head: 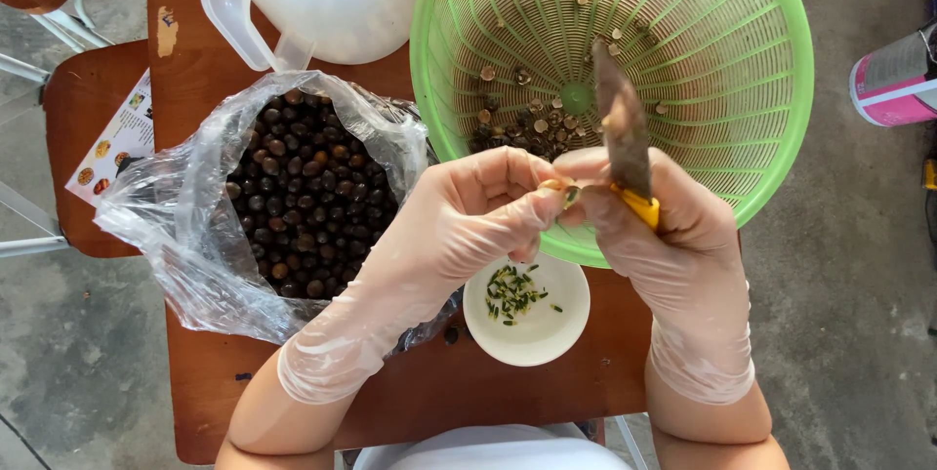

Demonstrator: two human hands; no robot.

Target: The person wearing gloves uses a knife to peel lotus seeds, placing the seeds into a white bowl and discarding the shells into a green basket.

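Here, two gloved hands meet above a small white bowl (527, 319). The left hand (468, 221) pinches a seed (558, 187); the right hand (664, 226) grips a knife (623, 133), blade pointing away over the green basket (761, 89), just right of the seed.

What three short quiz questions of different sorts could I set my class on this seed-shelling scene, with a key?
1. True or false: the right hand holds a knife with a yellow handle.
2. Multiple choice: what lies in the small white bowl? A) dark whole seeds B) thin green slivers C) water
3. Short answer: which container sits behind both hands, and what colour is it?

Key
1. True; the blade points up over the basket.
2. B; the dark seeds fill the clear plastic bag beside the left hand.
3. The green plastic colander basket, with shell bits at its bottom. A white jug stands to its left.
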